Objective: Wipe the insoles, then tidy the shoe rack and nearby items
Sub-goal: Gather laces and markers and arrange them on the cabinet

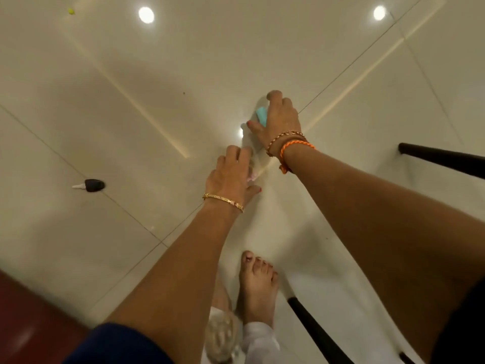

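Observation:
A pale insole (254, 151) lies on the cream tile floor (131, 114), hard to make out against it. My left hand (231, 174) presses down on its near end, fingers bent over the edge. My right hand (280, 116) grips a small turquoise cloth or sponge (262, 115) against the insole's far end. A second pale insole (219, 334) lies near my bare foot (258, 285) at the bottom of the view, blurred.
A small black bottle with a white nozzle (91, 185) lies on the floor at left. Dark rack bars (441, 160) jut in from the right, another dark bar (315, 332) at lower right. A dark red surface (29, 319) fills the lower left corner.

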